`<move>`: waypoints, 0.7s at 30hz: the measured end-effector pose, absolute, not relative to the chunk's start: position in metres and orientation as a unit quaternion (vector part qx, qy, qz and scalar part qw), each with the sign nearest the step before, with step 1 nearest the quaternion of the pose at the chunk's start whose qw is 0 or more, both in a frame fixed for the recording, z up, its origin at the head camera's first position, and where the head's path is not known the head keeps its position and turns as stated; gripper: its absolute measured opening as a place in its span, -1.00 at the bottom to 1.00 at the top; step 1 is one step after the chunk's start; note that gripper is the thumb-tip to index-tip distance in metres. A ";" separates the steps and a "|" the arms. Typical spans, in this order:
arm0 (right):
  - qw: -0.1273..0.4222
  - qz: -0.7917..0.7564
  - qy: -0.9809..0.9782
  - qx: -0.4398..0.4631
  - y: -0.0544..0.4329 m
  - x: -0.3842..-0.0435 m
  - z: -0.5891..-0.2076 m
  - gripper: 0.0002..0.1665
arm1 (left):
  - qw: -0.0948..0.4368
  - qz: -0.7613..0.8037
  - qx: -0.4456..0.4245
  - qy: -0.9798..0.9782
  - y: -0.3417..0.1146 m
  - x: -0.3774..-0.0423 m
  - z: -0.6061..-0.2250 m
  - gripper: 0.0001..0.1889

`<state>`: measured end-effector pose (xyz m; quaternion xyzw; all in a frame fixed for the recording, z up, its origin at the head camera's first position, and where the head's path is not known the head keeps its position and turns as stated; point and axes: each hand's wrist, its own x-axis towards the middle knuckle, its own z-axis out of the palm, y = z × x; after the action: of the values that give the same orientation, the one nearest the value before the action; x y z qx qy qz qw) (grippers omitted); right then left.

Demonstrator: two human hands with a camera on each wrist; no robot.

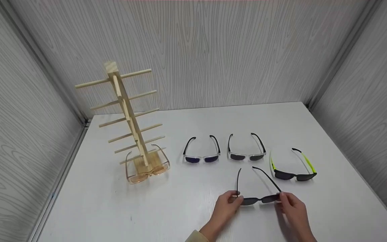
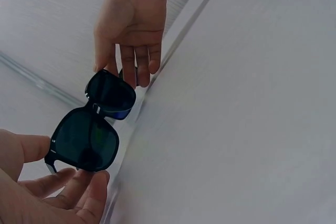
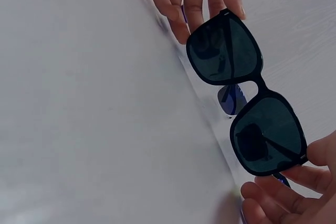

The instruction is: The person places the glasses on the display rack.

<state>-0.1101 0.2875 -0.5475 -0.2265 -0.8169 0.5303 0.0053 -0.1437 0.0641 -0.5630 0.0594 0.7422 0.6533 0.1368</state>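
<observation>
A pair of black sunglasses (image 1: pixel 259 200) with dark lenses is held between both hands near the table's front, its arms unfolded and pointing away from me. My left hand (image 1: pixel 226 205) pinches the left end of the frame between thumb and fingers. At the opposite end, my right hand (image 1: pixel 294 211) pinches the corner by the hinge. Both wrist views show the dark lenses (image 2: pixel 86 139) from the front, with thumb and fingertips at each outer edge (image 3: pixel 268 135).
At left stands a wooden display rack (image 1: pixel 126 111) with crossbars; amber glasses (image 1: pixel 149 173) hang around its base. Behind my hands lie clear-framed sunglasses with bluish lenses (image 1: pixel 202 159), another clear-framed pair (image 1: pixel 247 157), and a black and neon-yellow pair (image 1: pixel 295 176), all unfolded on the white table (image 1: pixel 92 208).
</observation>
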 end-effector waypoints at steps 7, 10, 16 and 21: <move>0.023 0.541 -0.812 -0.220 0.284 -0.112 -0.549 -0.44 | 0.106 0.650 0.076 0.748 0.062 -0.144 -0.562 -0.65; 0.026 0.538 -0.813 -0.220 0.283 -0.113 -0.549 -0.43 | 0.093 0.645 0.081 0.754 0.060 -0.144 -0.561 -0.64; 0.026 0.544 -0.810 -0.219 0.280 -0.114 -0.548 -0.43 | 0.094 0.649 0.069 0.752 0.057 -0.145 -0.559 -0.64; 0.026 0.537 -0.815 -0.216 0.278 -0.115 -0.548 -0.42 | 0.085 0.654 0.067 0.749 0.054 -0.146 -0.557 -0.64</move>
<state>-0.1154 0.2780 -0.5479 -0.2159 -0.8153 0.5367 0.0261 -0.1464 0.0544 -0.5565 0.0666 0.7489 0.6539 0.0847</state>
